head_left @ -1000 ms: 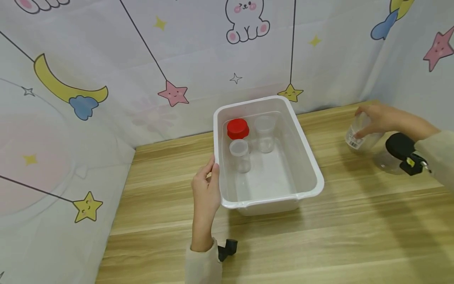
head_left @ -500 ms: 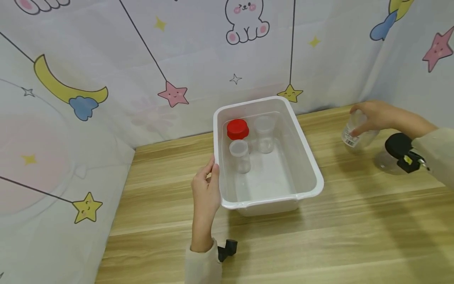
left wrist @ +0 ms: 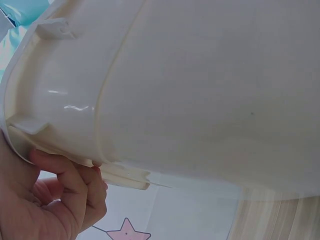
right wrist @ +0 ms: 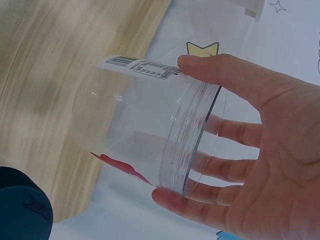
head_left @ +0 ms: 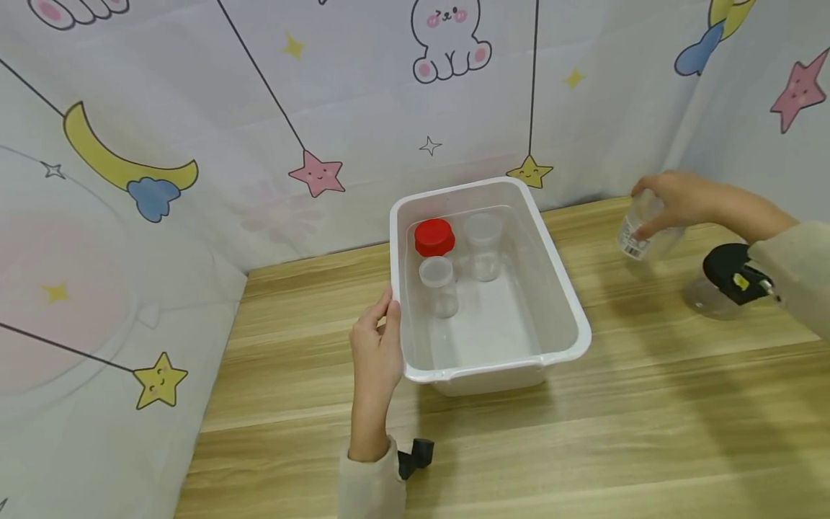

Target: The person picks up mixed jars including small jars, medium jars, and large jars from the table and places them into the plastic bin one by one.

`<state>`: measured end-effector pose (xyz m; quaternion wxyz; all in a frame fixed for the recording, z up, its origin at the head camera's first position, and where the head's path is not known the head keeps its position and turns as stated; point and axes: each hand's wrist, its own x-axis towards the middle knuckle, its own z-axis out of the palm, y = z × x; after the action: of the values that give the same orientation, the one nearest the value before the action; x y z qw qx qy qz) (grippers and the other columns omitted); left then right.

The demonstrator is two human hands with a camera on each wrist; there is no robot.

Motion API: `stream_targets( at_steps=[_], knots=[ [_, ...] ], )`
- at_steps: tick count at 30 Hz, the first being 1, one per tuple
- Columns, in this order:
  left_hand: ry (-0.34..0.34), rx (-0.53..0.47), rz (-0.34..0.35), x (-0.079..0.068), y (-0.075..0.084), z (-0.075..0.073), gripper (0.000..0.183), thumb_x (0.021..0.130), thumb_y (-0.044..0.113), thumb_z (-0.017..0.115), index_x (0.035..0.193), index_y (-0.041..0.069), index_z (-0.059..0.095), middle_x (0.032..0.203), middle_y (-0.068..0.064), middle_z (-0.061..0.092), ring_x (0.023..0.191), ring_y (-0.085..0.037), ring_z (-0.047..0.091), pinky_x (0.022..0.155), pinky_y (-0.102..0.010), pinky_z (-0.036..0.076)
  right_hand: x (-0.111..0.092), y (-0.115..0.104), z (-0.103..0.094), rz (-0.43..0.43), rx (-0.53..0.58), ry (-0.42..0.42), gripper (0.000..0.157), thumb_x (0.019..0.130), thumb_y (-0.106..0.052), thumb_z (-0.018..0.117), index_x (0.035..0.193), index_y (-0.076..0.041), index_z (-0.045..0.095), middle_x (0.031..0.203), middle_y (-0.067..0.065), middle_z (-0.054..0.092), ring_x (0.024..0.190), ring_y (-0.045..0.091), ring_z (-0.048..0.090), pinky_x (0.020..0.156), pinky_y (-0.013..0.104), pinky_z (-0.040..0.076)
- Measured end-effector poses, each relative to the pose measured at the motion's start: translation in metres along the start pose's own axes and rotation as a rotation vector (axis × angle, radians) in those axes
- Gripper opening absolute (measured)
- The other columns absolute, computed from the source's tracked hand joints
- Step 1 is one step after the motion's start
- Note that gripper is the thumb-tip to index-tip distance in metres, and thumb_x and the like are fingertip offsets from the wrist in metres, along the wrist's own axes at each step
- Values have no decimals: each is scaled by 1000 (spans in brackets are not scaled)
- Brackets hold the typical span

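My left hand (head_left: 376,346) holds the left rim of a white plastic tub (head_left: 563,288), thumb on top and fingers curled below the rim. The tub's outer wall (left wrist: 200,90) fills most of the left wrist view. Inside the tub stand a red-lidded jar (head_left: 434,238) and two clear jars with translucent lids, one nearer (head_left: 444,295) and one farther back (head_left: 485,249). Over the table's right side, my right hand (head_left: 687,198) grips a clear plastic jar (right wrist: 130,115) at its ridged top end, thumb beside a barcode label. The held jar is tilted, a shadow below it.
Right of the tub, a clear container (head_left: 710,297) with a dark lid (head_left: 726,265) stands on the wooden table (head_left: 298,346), partly behind the right wrist's camera mount (head_left: 746,288). A printed white curtain (head_left: 363,86) closes off the back and sides.
My right hand has moved slightly up and left in the head view, taking the clear jar along. The left hand and tub have stayed in place.
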<state>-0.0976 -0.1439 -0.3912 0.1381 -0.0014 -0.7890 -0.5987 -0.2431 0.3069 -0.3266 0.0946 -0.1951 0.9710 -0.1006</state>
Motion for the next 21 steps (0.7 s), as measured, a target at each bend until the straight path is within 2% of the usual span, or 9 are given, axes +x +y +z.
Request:
stream_targets(
  at_steps=[14,21],
  knots=[
    [-2,1,-5,-1,0,0,39,104,15,54,141,2,55,114,-19,63,88,-37,72,73,-45,61,5,-16,-19,-13,-16,10,73,78,-23,86,127,16,48,116,39,54,103,50,54,80,61,49],
    [-3,-7,5,0,-1,0,39,104,15,54,140,1,55,121,-20,63,88,-36,72,73,-46,60,8,-27,-32,-31,-46,13,71,78,-22,85,126,15,48,112,38,55,98,47,54,76,57,51]
  ],
)
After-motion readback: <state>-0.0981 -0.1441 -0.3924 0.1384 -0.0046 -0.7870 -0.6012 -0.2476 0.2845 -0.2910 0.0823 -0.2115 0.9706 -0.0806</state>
